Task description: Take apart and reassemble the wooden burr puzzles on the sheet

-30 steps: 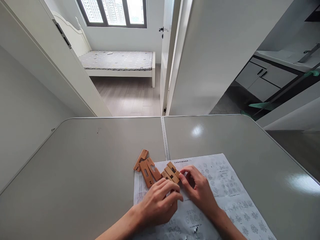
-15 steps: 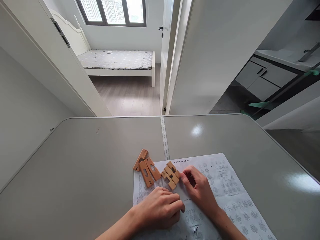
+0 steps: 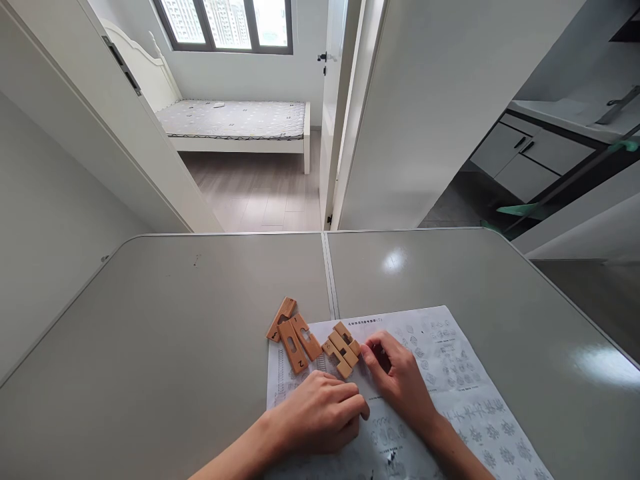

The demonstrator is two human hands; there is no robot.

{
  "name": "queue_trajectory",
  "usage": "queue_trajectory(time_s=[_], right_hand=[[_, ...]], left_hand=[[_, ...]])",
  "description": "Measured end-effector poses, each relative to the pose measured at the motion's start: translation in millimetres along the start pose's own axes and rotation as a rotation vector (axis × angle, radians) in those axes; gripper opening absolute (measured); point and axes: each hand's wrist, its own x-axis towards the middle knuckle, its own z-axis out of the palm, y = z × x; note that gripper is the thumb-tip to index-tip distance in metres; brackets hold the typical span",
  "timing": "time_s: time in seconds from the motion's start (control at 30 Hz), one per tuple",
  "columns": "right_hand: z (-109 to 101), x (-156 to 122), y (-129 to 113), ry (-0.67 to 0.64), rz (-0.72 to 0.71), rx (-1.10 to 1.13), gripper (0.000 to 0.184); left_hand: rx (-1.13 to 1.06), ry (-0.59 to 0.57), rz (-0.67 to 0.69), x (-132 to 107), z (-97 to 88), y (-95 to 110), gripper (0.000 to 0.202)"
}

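Several light wooden puzzle blocks (image 3: 343, 348) lie close together on a printed sheet (image 3: 480, 373) of small diagrams. Just right of them, my right hand (image 3: 395, 373) rests with thumb and fingers curled together, fingertips beside the blocks; I see nothing in it. My left hand (image 3: 323, 410) lies on the paper below the blocks, fingers bent inward, with nothing visible in them. Darker notched wooden pieces lie at the sheet's upper left corner: one marked 2 (image 3: 293, 348), a second (image 3: 307, 338) alongside it, and a third (image 3: 281, 320) slanting behind.
The grey table (image 3: 200, 320) has a seam (image 3: 328, 273) running down its middle. Beyond its far edge stand an opened door (image 3: 333, 113) and a bed (image 3: 235, 120). At the right are white cabinets (image 3: 530, 157). A small dark mark (image 3: 391, 457) shows low on the sheet.
Almost nothing differs. My left hand has shifted up very slightly, while my right hand, the blocks and the sheet stay in place.
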Motion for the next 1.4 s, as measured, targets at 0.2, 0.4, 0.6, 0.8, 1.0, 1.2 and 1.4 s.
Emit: queue_trajectory(time_s=[0.2,0.4,0.6,0.8,1.0,1.2,1.4], right_hand=[[-1.2,0.7,-3.1,0.004,0.0,-0.01,0.028],[-0.3,-0.7,0.2,0.009,-0.005,-0.02,0.026],[-0.5,-0.5,0.4,0.006,-0.009,-0.026,0.027],[-1.7,0.6,-3.4,0.01,-0.011,-0.027,0.027],[-1.4,0.0,-2.8,0.003,-0.006,-0.026,0.027],[-1.3,-0.4,-1.7,-0.004,-0.005,-0.029,0.026],[-1.9,0.4,-2.7,0.004,-0.005,-0.025,0.026]], left_hand=[[0.005,0.01,-0.026,0.6,-0.2,0.4,0.018],[-0.003,-0.017,-0.06,-0.8,2.8,-0.7,0.019],[-0.007,-0.001,-0.084,-0.9,3.2,-0.4,0.018],[-0.012,0.007,-0.083,-0.6,3.3,-0.8,0.017],[-0.019,-0.001,-0.095,-0.6,3.7,-0.3,0.019],[-0.021,-0.006,-0.109,0.9,-0.2,2.0,0.018],[-0.023,-0.016,-0.116,0.4,0.0,2.5,0.017]])
